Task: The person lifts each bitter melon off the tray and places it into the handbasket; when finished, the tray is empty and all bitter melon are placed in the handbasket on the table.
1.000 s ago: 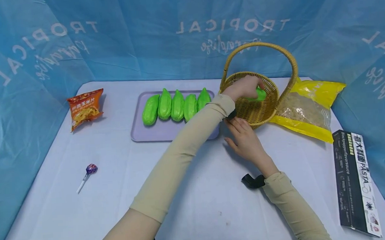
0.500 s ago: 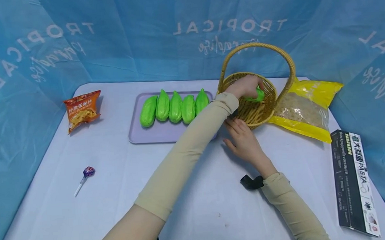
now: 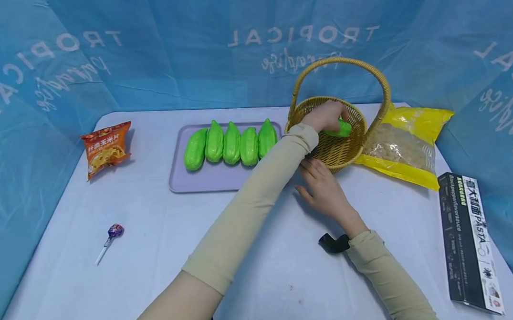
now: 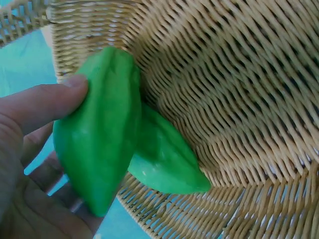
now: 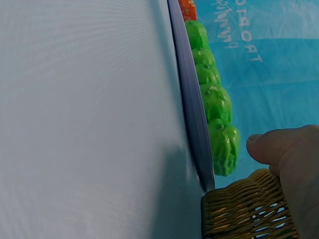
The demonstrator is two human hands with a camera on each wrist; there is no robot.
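Note:
My left hand [image 3: 329,115] reaches into the wicker basket [image 3: 338,152] and grips a glossy green, ridged, gourd-like fruit [image 4: 102,132] between thumb and fingers. Beneath that one, in the left wrist view, a second green fruit [image 4: 167,157] lies against the woven wall. My right hand [image 3: 326,192] is at the basket's near side, its fingertips by the rim and the fingers extended; the left forearm partly covers this spot. Several similar green fruits [image 3: 232,144] lie in a row on a purple tray [image 3: 206,183] left of the basket.
A yellow bag [image 3: 402,149] leans right of the basket, with a black pasta box [image 3: 468,241] nearer the right edge. On the left are an orange snack bag [image 3: 106,150] and a lollipop [image 3: 115,230]. The tall basket handle [image 3: 340,60] arches above the left hand.
The whole head view has shifted slightly, so everything appears a little further left. The left hand stays in the basket gripping the green fruit; the right hand stays by the rim.

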